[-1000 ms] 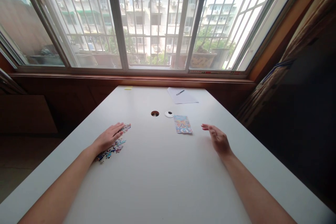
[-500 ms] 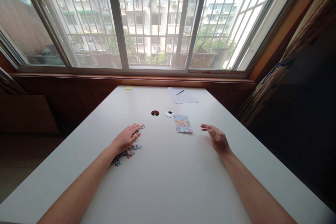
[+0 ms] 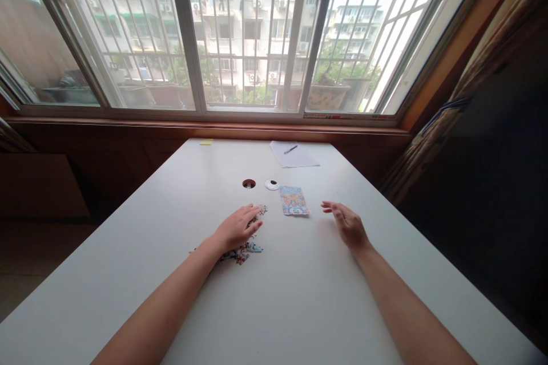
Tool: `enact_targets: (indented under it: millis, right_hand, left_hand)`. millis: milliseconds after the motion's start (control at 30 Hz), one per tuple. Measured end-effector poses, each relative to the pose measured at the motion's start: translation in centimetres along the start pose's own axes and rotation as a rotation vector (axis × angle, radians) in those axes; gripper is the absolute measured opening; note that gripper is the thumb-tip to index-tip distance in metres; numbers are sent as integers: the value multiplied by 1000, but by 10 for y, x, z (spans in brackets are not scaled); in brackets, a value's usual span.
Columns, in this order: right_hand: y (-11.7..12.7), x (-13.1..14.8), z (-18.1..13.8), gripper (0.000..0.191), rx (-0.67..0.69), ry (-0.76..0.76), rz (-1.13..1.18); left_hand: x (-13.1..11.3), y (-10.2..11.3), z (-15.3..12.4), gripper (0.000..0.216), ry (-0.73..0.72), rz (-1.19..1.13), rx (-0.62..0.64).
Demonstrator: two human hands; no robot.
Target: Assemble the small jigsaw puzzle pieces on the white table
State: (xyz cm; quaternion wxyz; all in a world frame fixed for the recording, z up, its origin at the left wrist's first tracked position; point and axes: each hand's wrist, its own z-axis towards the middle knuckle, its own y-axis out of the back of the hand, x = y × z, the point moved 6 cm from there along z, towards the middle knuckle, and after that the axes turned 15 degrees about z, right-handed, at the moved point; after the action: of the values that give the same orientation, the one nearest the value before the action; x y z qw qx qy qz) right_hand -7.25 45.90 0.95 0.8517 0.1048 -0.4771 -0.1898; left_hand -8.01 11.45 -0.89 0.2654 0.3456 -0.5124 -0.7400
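Small colourful jigsaw puzzle pieces (image 3: 241, 255) lie in a loose heap on the white table (image 3: 291, 291). Against them, partly covering the heap, rests my left hand (image 3: 238, 229), its fingers stretched out and the thumb apart. Some pieces show beyond its fingertips and below its palm; others are hidden under the hand and forearm. A colourful printed picture card (image 3: 294, 201) lies flat between my two hands. To the right of that card is my right hand (image 3: 346, 223), fingers extended, palm turned inward, holding nothing.
Behind the card sits a white round cap (image 3: 272, 185), beside a round hole (image 3: 249, 183) in the tabletop. White paper (image 3: 302, 157) with a pen (image 3: 290, 149) on it lies near the far edge. Yellow sticky notes (image 3: 206, 142) are at the far left, below the window.
My left hand has slid to the right across the table, and the puzzle pieces have shifted right with it. My right hand has hardly moved. The view has turned slightly.
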Motion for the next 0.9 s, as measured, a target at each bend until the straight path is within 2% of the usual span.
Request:
enact_targets:
  millis: [133, 233, 300, 400, 500, 600, 733, 833, 900]
  right_hand:
    - [0, -1, 0, 47, 0, -9, 12]
    - [0, -1, -1, 46, -3, -18, 25]
    - [0, -1, -1, 47, -5, -20, 31]
    - [0, -1, -1, 48, -12, -23, 32]
    - [0, 0, -2, 48, -10, -25, 27]
    - [-1, 0, -2, 49, -3, -21, 20]
    - [-2, -2, -2, 48, 9, -24, 3]
    - [-2, -3, -1, 48, 14, -26, -1]
    - [-2, -4, -1, 48, 16, -29, 2]
  left_hand:
    - [6, 12, 2, 57, 24, -40, -5]
    - [17, 35, 0, 59, 69, -73, -49]
    - [29, 56, -5, 61, 145, -150, -131]
    - [50, 82, -20, 60, 242, -290, -230]
    - [74, 93, -46, 61, 319, -417, -290]
    - [96, 89, -81, 60, 398, -443, -300]
    - [117, 68, -131, 65, 514, -329, -231]
    - [120, 53, -158, 66, 558, -147, -167]
    - [115, 46, -165, 65, 534, -37, -134]
